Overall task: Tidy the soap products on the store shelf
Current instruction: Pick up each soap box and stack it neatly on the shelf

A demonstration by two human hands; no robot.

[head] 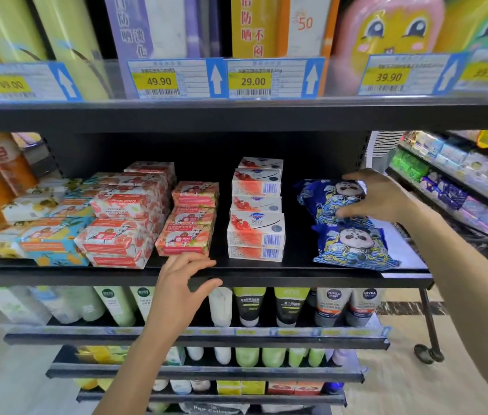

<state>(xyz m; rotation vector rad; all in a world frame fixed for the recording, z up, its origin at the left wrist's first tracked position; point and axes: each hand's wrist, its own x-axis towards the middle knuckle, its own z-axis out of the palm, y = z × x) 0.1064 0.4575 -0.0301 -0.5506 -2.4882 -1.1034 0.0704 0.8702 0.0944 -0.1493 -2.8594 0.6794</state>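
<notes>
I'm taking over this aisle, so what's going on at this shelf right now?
A person is tidying the soap shelf. Their right hand grips the upper blue panda pack, which lies on a second panda pack at the shelf's right end. Their left hand rests on the shelf's front edge, holding nothing. White soap boxes stand stacked alongside.

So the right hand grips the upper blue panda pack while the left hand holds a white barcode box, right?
Not quite. The left hand holds nothing: it rests open on the front edge of the black shelf, just in front of the pink soap stack, as the head view shows. The right hand does grip the upper blue panda pack.
</notes>
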